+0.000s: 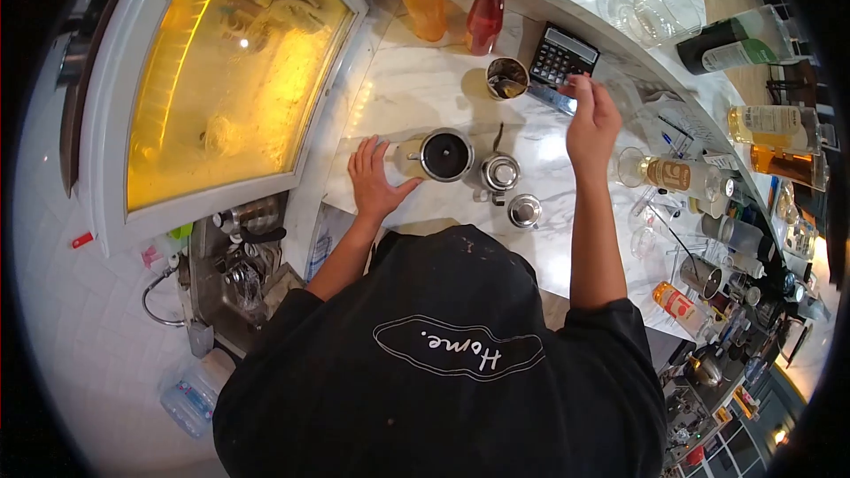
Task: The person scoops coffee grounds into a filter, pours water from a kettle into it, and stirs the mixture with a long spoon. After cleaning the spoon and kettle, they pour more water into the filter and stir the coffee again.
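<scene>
On the white marble counter (390, 97), my left hand (376, 179) rests with its fingers spread. Just right of it stands a metal-rimmed cup (445, 156) with dark contents and a small light knob or spot at its centre; hand and cup look apart. My right hand (593, 119) is raised beside a black calculator (564, 53), thumb and fingers pinched together. What the pinch holds, if anything, is too small to tell. Left of those fingers is an open tin (507, 78) with brown remains inside. Two small metal pots, one with a spout (500, 173) and one smaller (524, 211), stand near the middle.
An orange-capped bottle (425, 7) and a red pump bottle (487, 11) stand at the back. A yellow-lit glass door (239, 80) flanks the left, above a metal sink (212, 274). Several bottles, including a dark one (735, 42), and glasses line the right.
</scene>
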`<state>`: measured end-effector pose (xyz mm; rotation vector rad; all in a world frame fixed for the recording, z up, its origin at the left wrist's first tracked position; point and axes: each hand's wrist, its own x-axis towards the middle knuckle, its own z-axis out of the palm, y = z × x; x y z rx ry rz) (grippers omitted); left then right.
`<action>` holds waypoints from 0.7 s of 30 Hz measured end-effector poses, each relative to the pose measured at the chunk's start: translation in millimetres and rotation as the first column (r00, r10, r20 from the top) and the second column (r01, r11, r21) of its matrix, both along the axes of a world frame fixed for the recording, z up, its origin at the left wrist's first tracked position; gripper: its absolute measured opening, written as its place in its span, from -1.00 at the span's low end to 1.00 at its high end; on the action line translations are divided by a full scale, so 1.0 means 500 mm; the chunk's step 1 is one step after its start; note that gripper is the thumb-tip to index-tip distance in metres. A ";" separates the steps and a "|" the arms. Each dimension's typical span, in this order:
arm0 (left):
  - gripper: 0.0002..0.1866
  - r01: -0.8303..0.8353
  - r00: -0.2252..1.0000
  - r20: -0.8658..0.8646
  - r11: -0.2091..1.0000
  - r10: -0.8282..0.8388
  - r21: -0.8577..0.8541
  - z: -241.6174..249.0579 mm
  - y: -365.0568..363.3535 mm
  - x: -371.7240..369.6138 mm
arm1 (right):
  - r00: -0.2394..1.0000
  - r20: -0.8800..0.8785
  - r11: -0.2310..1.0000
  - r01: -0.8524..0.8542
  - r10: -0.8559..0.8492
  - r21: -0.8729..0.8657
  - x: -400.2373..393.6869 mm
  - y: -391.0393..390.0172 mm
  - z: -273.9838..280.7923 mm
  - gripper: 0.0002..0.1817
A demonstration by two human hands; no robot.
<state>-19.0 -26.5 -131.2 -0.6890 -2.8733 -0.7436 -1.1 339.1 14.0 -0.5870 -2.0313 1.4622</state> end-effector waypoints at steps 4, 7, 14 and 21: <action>0.02 -0.021 0.999 0.028 0.998 0.022 -0.058 0.002 0.002 0.002 | 0.998 -0.047 0.992 -0.033 0.028 -0.123 0.084 -0.073 0.046 -0.72; -0.01 -0.019 0.999 0.031 0.997 0.022 -0.079 0.002 0.003 0.004 | 0.997 -0.032 0.980 -0.077 0.072 -0.185 0.134 -0.147 0.065 -0.74; 0.02 -0.055 0.998 -0.010 0.994 0.054 -0.091 0.002 0.002 0.011 | 0.970 0.028 0.957 -0.245 0.243 0.154 0.164 -0.234 0.029 -0.81; 0.02 -0.085 0.996 -0.001 0.990 0.086 -0.115 -0.002 -0.002 0.012 | 0.953 0.097 0.899 -0.301 0.285 0.316 0.149 -0.259 0.009 -0.87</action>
